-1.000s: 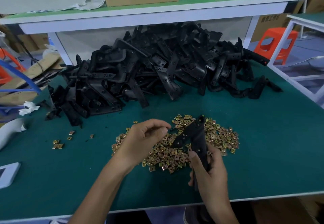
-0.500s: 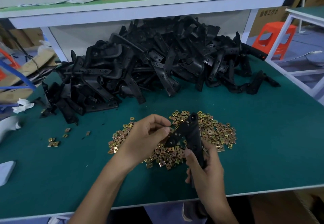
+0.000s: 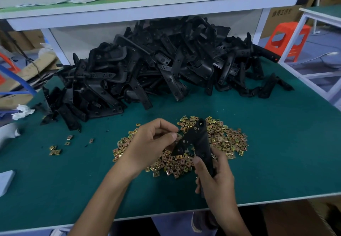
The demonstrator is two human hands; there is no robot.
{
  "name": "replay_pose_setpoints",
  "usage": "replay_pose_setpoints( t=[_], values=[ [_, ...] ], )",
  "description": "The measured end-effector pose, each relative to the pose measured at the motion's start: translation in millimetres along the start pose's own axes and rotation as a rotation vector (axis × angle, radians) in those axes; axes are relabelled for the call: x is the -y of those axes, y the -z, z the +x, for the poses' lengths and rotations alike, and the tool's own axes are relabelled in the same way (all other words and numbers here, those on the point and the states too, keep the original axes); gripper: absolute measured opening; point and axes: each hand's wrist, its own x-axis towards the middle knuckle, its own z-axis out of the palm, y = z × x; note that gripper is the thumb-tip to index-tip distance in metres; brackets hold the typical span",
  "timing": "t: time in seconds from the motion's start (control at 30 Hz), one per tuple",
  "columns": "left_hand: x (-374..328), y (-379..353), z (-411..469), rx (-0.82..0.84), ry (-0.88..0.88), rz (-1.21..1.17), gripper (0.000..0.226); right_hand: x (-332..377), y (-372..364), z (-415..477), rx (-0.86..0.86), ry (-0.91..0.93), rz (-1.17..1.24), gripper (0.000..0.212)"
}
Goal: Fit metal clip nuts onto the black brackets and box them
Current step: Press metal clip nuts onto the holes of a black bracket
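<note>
One black angled plastic bracket (image 3: 200, 143) stands over the heap of brass-coloured metal clip nuts (image 3: 228, 139), gripped low in my right hand (image 3: 215, 180). At its nine o'clock my left hand (image 3: 147, 143) pinches what seems a nut (image 3: 177, 135); I'd square it before pushing.

Over the heap of brass-coloured metal clip nuts (image 3: 227, 140), the left hand (image 3: 147, 143) has slid a little rightward. Its thumb and forefinger tips (image 3: 172, 136) now pinch the black L-shaped bracket (image 3: 201, 139) at the edge of its short arm, closing the gap seen a second ago. The right hand (image 3: 215, 182) has brought the bracket slightly leftward across the heap, toward the left hand
</note>
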Motion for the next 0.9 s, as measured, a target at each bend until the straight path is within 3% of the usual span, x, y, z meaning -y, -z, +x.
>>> replay_pose_setpoints(
  t=[0.4,0.67,0.9],
  values=[
    [-2.0,-1.3,-0.4,-0.010,0.028,-0.074,0.012,-1.0,0.3,0.2,0.002,-0.003,0.018,0.026],
    [-1.8,-2.3,-1.2,0.039,0.004,0.020,0.019,-6.8,-0.3,1.7,0.009,-0.002,0.011,0.030],
    [-7.1,-0.6,-0.2,0.087,-0.020,0.045,0.012,-11.4,0.4,2.0,0.008,0.014,-0.023,0.029]
  ],
)
